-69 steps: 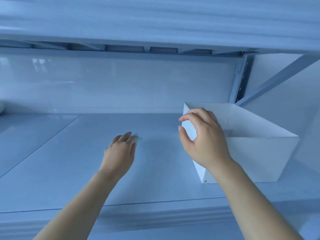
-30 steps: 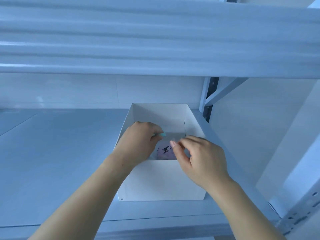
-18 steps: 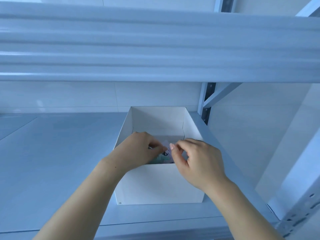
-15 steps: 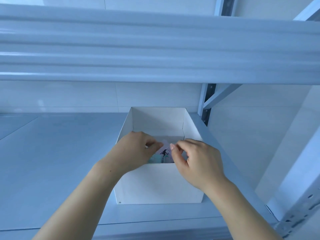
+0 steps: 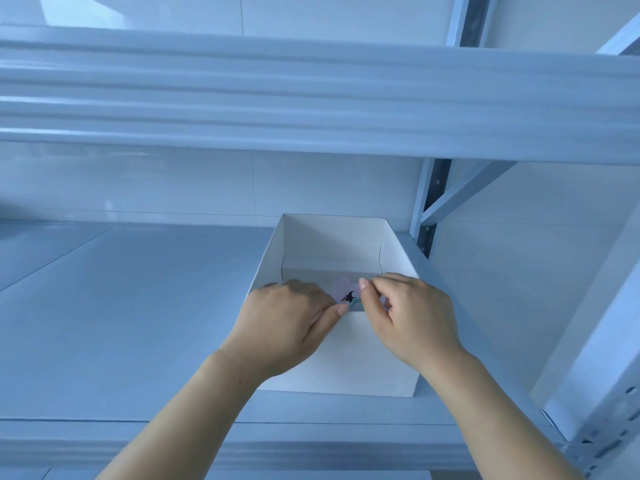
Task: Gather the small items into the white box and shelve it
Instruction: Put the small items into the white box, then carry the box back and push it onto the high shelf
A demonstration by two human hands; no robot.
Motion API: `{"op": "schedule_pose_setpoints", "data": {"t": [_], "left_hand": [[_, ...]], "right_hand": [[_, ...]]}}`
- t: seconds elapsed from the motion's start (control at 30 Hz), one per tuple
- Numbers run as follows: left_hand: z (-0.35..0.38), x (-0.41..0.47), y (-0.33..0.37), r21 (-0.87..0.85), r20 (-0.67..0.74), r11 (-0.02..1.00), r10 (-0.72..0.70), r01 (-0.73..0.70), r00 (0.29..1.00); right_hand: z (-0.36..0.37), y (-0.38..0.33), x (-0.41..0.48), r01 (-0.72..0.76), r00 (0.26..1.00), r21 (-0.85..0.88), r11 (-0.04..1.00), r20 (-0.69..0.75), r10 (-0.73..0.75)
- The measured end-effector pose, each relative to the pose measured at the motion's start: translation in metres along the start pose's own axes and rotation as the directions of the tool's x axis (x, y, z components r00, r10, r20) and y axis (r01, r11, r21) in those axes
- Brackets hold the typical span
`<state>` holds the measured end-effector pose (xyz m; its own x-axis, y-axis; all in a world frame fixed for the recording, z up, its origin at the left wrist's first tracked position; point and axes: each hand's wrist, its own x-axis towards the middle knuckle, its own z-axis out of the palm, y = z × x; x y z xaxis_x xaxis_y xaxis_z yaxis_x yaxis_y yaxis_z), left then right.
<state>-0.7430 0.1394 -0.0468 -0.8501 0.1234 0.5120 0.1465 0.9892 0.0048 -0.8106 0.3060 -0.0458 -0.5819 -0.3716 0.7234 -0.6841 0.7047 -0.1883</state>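
Note:
The white box stands open-topped on the shelf board, close to the right-hand upright. My left hand and my right hand meet over its near rim, fingertips almost touching. Between them they pinch a small pale pink packet with a black print, held just inside the box. A teal bit shows below it. The rest of the box's inside is hidden by my hands and its near wall.
The upper shelf's thick front beam crosses low overhead. A perforated upright with a diagonal brace stands behind the box. Another post is at the front right. Open shelf board stretches to the left.
Earlier the box sat angled at the right with my hands outside it. Now it stands straight before me with both hands at its near rim. Over the last second they sank slightly with the packet.

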Motion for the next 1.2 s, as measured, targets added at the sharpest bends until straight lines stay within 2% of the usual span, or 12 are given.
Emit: {"op": "schedule_pose_setpoints", "data": {"t": [0.17,0.33,0.53,0.67,0.9,1.07,1.2], "left_hand": [[0.015,-0.012,0.002,0.072,-0.244,0.997,0.045,-0.028,0.969],[0.032,-0.027,0.009,0.124,-0.342,0.992,0.019,0.025,0.94],[0.032,-0.029,0.009,0.176,-0.335,0.984,0.023,0.038,0.942],[0.025,-0.028,0.005,0.17,-0.253,0.985,0.017,0.027,0.967],[0.022,-0.028,0.008,0.142,-0.243,0.977,-0.119,0.157,0.963],[0.013,-0.033,0.011,0.18,-0.153,0.975,-0.099,0.126,0.983],[0.007,-0.044,0.015,0.171,-0.14,0.978,-0.092,0.116,0.986]], "right_hand": [[0.008,0.005,-0.011,0.075,0.991,-0.029,0.997,-0.107,-0.078],[0.009,0.005,-0.018,0.132,0.978,-0.028,0.991,-0.161,-0.135],[0.01,0.006,-0.027,0.147,0.984,-0.05,0.988,-0.097,-0.151],[0.014,0.005,-0.035,0.13,0.987,-0.098,0.987,-0.083,-0.138],[0.01,0.007,-0.04,0.127,0.991,-0.132,0.983,-0.017,-0.13],[0.003,0.003,-0.045,0.121,0.992,-0.127,0.985,-0.003,-0.122],[-0.005,-0.004,-0.052,0.112,0.994,-0.09,0.99,-0.005,-0.113]]}}
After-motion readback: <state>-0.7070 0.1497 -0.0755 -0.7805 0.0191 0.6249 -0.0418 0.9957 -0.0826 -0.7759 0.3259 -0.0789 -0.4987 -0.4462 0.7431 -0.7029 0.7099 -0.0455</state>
